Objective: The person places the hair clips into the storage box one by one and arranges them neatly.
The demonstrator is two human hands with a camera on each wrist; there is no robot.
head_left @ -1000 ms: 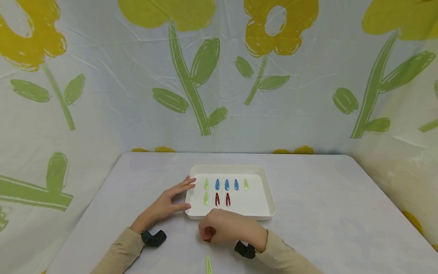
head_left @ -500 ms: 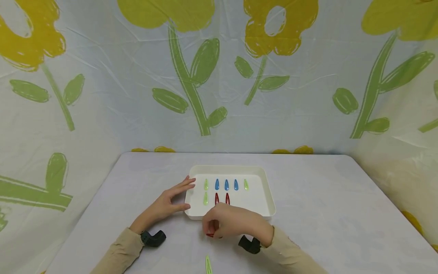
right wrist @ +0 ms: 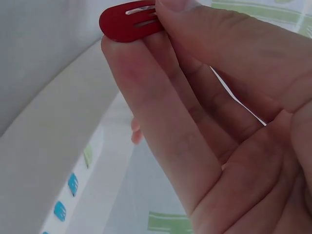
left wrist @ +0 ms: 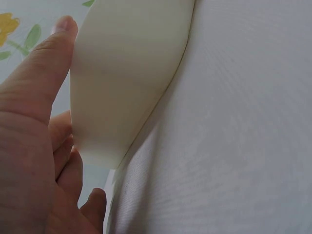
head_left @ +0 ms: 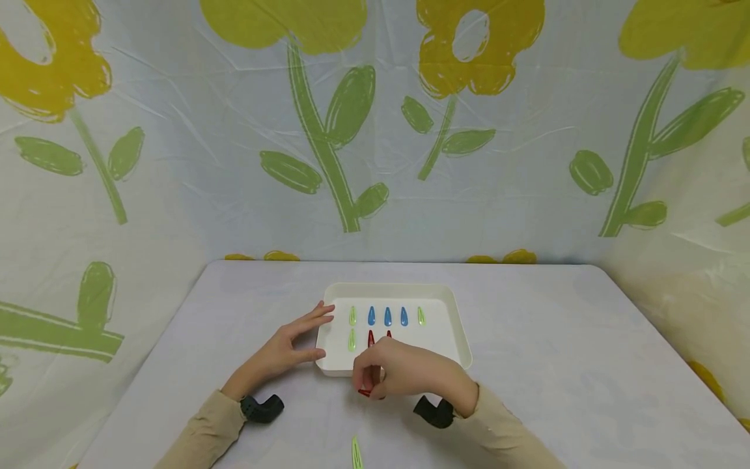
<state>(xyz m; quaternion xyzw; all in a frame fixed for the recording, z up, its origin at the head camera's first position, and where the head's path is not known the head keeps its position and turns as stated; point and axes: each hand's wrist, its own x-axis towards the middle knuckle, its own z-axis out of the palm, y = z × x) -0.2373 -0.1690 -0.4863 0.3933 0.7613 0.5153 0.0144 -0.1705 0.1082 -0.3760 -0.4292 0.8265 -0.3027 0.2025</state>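
My right hand (head_left: 404,370) pinches a red snap hair clip (right wrist: 126,22) between thumb and index finger, above the front edge of a white tray (head_left: 442,342). My left hand (head_left: 286,348) rests at the tray's left side, fingers straight and spread along the rim. Inside the tray, the back row has a green clip (head_left: 353,316), three blue clips (head_left: 388,316) and another green clip (head_left: 421,316). The front row shows a green clip (head_left: 352,340) and two red clips (head_left: 371,338), partly hidden behind my right hand.
A loose green hair clip (head_left: 356,453) lies on the white table (head_left: 539,365) near the bottom of the head view. Behind the table hangs a flower-printed cloth (head_left: 515,176). Each wrist wears a black device, such as the left wrist's camera mount (head_left: 262,409).
The right hand has lifted the red hair clip up from the table and moved it forward and slightly right, toward the tray. My left hand has stayed in place.
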